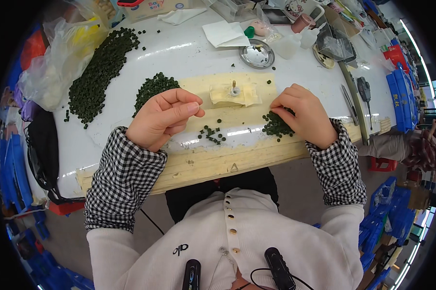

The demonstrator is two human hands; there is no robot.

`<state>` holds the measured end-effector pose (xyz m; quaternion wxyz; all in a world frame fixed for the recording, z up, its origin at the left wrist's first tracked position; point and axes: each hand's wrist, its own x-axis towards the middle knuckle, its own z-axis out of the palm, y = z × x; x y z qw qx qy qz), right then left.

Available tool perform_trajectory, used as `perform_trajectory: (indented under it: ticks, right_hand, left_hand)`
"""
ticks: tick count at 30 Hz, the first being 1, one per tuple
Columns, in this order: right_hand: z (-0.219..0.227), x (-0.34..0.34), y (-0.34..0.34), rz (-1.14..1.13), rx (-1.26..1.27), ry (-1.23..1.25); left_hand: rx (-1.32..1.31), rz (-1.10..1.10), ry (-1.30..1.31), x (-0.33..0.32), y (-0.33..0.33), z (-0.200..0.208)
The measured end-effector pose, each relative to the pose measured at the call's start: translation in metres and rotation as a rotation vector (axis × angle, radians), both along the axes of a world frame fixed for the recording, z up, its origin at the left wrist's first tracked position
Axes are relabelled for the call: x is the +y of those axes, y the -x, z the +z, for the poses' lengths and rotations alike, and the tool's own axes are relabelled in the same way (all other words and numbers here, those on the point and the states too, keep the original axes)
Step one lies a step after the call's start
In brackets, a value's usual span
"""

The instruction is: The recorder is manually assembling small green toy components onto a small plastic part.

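Observation:
My left hand (pixel 167 116) hovers over the near half of the table, thumb and forefinger pinched together. Whatever lies between those fingertips is too small to make out. Over at the right, my right hand (pixel 300 113) has its fingers drawn together above a small pile of dark green round pieces (pixel 276 126); its grip is partly hidden. Between the hands stands a taped, cream-coloured block (pixel 222 95) with a small upright brass-coloured pin (pixel 234 84) on it. Several loose green pieces (pixel 212 134) lie scattered in front of the block.
Behind my left hand is a mound of green pieces (pixel 155 87), with a larger heap (pixel 99 72) farther left beside a clear plastic bag (pixel 58 67). A round metal dish (pixel 256 54) and a white tissue (pixel 225 35) lie at the back. Tweezers (pixel 349 104) rest at the right.

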<state>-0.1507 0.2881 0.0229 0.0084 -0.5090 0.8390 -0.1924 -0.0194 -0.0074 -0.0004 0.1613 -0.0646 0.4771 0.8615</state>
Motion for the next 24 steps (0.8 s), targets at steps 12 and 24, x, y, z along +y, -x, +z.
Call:
perform_trajectory:
  ticks: [12,24]
  right_hand:
    - [0.000,0.000,0.001,-0.037,0.009,0.020]
    - [-0.003,-0.007,0.002,-0.036,-0.124,-0.071]
  left_hand:
    - [0.000,0.021,0.023,0.005,0.000,0.002]
    - [0.051,-0.077,-0.194,0.015,-0.007,0.006]
